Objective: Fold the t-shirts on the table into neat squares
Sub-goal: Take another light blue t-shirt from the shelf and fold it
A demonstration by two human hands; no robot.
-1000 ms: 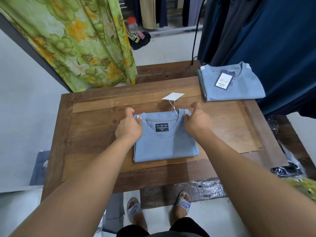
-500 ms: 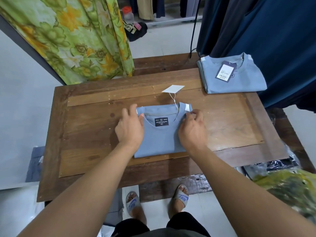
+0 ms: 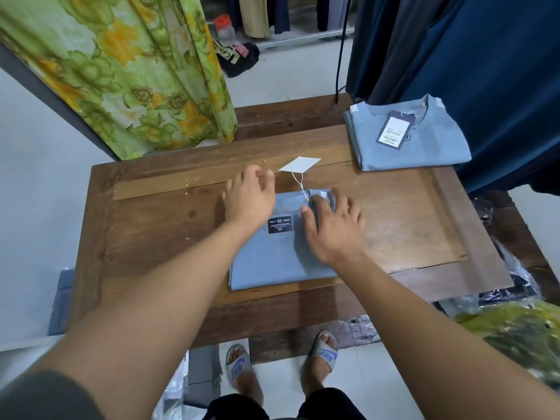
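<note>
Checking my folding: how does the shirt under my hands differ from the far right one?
The near shirt lies under the left hand and right hand; the far shirt sits untouched. The near shirt's white tag lies off it on the table; the far shirt's dark-edged tag rests on its chest. Both are light blue, folded, collars away.

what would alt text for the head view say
A person's left hand and right hand spread open over a folded light-blue t-shirt on a wooden table; a second folded t-shirt lies at the far right corner.
</note>
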